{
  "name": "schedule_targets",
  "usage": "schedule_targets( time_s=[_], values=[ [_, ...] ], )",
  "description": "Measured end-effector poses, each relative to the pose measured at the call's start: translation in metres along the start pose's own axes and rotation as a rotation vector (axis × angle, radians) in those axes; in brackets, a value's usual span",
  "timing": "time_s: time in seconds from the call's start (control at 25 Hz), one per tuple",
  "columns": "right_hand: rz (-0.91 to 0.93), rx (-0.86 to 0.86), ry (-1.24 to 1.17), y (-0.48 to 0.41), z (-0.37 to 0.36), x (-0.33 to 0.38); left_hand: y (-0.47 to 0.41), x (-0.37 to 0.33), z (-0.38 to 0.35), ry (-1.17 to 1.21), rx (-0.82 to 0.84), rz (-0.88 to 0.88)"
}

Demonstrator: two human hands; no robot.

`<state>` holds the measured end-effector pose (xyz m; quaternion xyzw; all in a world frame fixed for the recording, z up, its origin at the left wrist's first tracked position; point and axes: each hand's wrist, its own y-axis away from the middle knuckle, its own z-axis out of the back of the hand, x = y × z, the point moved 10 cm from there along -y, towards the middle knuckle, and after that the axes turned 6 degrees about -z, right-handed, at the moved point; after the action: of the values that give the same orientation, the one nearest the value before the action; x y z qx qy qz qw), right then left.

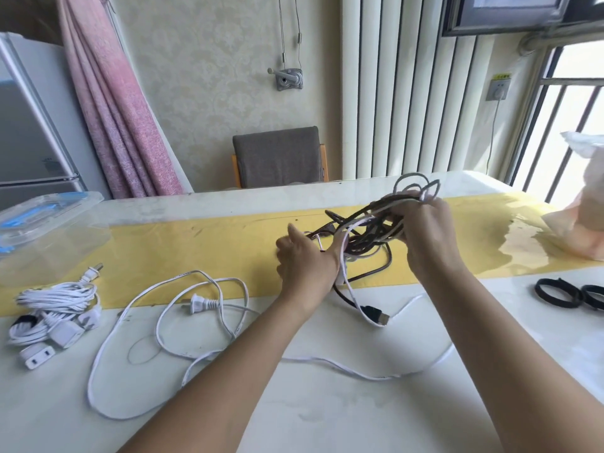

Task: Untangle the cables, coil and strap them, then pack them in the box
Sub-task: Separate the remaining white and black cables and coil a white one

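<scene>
Above the middle of the table (327,403), over its yellow strip, the tangle (369,237) of dark and white cables hangs between the person's two hands. The right hand (428,233) grips the upper, far end, its fingers (408,204) curled round a bunch of loops that poke out above them. The left hand (307,266) sits lower and nearer, at the tangle's other end. Its fingers (294,233) are curled in and look to be pinching a strand there, though the back of the hand hides the contact.

The knot's long axis runs from the left hand up and away to the right hand, so any freeing pull would go along that line. Tails drop from the knot toward the table, one ending in a black plug (376,313) just below the left wrist.

A loose white cable (196,304) sprawls on the table to the left. Beyond it lies a coiled white bundle (55,305), with the clear box (49,223) behind. The black straps (555,294) wait well to the right, nearer the right hand.
</scene>
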<state>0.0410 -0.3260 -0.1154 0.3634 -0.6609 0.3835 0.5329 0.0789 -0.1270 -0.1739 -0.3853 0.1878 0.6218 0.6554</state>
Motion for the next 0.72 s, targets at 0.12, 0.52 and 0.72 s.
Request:
schedule_targets(
  time_s=[0.12,0.52,0.72],
  values=[
    [-0.14,0.157,-0.355,0.01,-0.023,-0.007,-0.007,0.019,-0.027,0.275,0.273,0.162],
    [-0.593,0.614,-0.462,0.045,-0.086,-0.038,-0.015,0.013,0.001,1.302,0.242,0.423],
    [-0.286,0.292,-0.028,0.005,-0.042,-0.043,-0.005,-0.006,-0.008,1.186,0.472,0.326]
  ],
)
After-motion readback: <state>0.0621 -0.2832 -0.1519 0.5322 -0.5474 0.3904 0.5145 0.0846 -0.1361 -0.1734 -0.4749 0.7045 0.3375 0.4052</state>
